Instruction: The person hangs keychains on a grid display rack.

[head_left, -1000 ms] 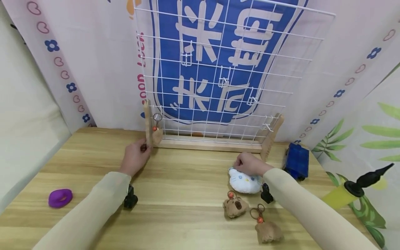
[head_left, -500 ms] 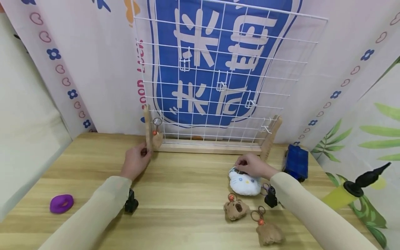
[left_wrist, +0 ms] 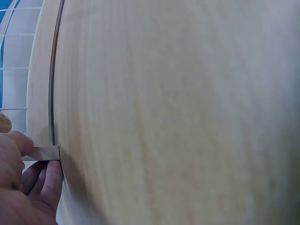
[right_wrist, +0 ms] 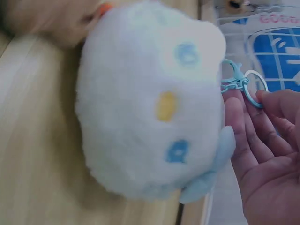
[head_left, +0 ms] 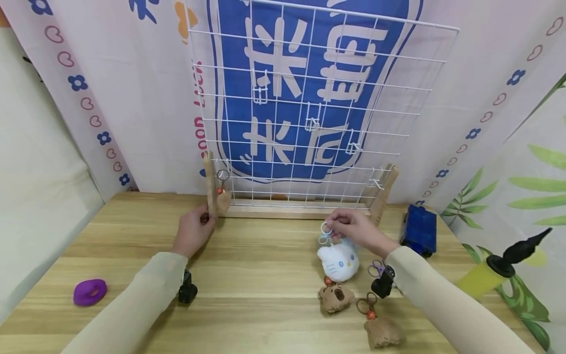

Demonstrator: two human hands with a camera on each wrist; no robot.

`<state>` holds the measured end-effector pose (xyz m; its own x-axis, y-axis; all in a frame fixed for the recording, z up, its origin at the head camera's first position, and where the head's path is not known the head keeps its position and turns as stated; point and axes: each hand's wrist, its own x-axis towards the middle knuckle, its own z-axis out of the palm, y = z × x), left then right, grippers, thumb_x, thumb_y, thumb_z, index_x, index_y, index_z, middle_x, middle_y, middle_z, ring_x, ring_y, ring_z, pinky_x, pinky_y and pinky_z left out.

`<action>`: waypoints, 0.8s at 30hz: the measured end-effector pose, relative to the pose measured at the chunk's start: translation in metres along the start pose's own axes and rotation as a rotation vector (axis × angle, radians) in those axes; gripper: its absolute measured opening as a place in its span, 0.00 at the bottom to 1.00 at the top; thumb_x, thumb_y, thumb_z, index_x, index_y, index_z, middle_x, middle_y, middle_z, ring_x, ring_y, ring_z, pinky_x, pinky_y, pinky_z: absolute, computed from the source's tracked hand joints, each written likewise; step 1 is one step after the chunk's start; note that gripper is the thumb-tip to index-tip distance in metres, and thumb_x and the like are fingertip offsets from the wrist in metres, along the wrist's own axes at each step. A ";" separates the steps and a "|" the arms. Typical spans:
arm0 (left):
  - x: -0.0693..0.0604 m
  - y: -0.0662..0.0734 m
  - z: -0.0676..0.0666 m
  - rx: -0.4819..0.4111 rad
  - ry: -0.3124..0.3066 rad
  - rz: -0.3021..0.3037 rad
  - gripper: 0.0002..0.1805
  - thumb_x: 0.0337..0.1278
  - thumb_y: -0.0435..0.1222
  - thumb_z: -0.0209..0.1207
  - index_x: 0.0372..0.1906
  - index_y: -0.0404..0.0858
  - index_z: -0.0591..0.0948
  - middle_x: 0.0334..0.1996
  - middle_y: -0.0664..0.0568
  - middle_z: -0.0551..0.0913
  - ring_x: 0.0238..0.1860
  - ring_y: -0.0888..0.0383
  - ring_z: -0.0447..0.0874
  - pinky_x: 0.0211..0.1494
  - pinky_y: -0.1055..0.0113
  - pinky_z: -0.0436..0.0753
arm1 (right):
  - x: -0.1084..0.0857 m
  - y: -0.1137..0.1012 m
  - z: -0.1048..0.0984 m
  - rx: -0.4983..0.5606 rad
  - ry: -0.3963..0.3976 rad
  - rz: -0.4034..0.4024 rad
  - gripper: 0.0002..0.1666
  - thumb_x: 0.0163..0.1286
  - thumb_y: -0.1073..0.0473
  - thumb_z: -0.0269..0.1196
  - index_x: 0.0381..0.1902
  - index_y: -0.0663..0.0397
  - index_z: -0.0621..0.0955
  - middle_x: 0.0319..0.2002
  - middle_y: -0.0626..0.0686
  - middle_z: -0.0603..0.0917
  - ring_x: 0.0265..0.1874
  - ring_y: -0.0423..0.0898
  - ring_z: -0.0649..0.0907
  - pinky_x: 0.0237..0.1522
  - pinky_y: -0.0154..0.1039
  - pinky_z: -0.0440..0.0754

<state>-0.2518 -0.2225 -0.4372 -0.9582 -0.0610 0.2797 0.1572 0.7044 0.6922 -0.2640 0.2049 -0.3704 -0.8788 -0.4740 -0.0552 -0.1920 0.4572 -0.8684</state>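
Observation:
A white plush cat keychain (head_left: 339, 262) hangs from my right hand (head_left: 360, 230), which pinches its light blue key ring (right_wrist: 259, 78). The plush (right_wrist: 136, 103) has blue eyes, a yellow nose and a blue bow. At the left end of the wire grid rack, my left hand (head_left: 193, 230) grips the upright wooden foot (left_wrist: 43, 153) between thumb and fingers. Beside that foot, a brown plush keychain (head_left: 223, 199) hangs on the white grid (head_left: 305, 118). Several white hooks, one of them a low right hook (head_left: 376, 183), are fixed to the grid.
Two brown plush keychains lie on the table: a bear's head (head_left: 335, 298) and a brown plush (head_left: 382, 332) with a bronze ring. A purple ring (head_left: 375, 268) shows near the right wrist. Around them are a purple oval object (head_left: 90, 292), blue box (head_left: 419, 231) and yellow pump (head_left: 485, 277).
My right hand has lifted the white cat keychain by its ring, so the plush now tilts and hangs. A purple ring has come into view. My left hand stays on the wooden foot.

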 end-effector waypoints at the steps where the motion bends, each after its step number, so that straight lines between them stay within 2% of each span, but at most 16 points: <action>1: 0.000 0.000 0.000 0.000 0.001 0.001 0.11 0.72 0.30 0.57 0.51 0.26 0.81 0.46 0.31 0.88 0.45 0.42 0.87 0.43 0.57 0.87 | 0.001 -0.004 0.001 0.010 0.014 -0.003 0.12 0.80 0.63 0.58 0.52 0.67 0.81 0.46 0.63 0.90 0.36 0.41 0.88 0.44 0.36 0.89; 10: -0.003 0.000 0.001 -0.008 0.008 0.015 0.11 0.71 0.28 0.58 0.51 0.25 0.81 0.46 0.30 0.88 0.46 0.40 0.88 0.44 0.54 0.88 | 0.014 -0.053 0.006 0.067 0.065 -0.106 0.13 0.79 0.63 0.59 0.54 0.68 0.81 0.50 0.66 0.89 0.39 0.41 0.89 0.47 0.39 0.90; 16: -0.004 0.001 0.000 -0.008 0.011 0.015 0.12 0.71 0.28 0.58 0.52 0.25 0.82 0.45 0.30 0.88 0.46 0.40 0.88 0.44 0.53 0.88 | 0.025 -0.095 0.013 0.034 0.107 -0.163 0.12 0.80 0.60 0.60 0.52 0.61 0.83 0.49 0.61 0.90 0.44 0.51 0.90 0.47 0.38 0.89; 24: -0.001 0.002 0.000 0.003 0.015 0.016 0.11 0.71 0.29 0.58 0.51 0.26 0.82 0.45 0.31 0.88 0.45 0.42 0.88 0.44 0.55 0.87 | 0.036 -0.144 0.022 0.038 0.121 -0.262 0.12 0.80 0.59 0.60 0.53 0.60 0.83 0.48 0.60 0.90 0.43 0.52 0.90 0.48 0.42 0.90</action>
<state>-0.2501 -0.2213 -0.4362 -0.9518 -0.0599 0.3008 0.1722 0.7073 0.6856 -0.2583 0.1055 -0.2576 -0.8475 -0.4779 0.2310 -0.4052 0.3013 -0.8631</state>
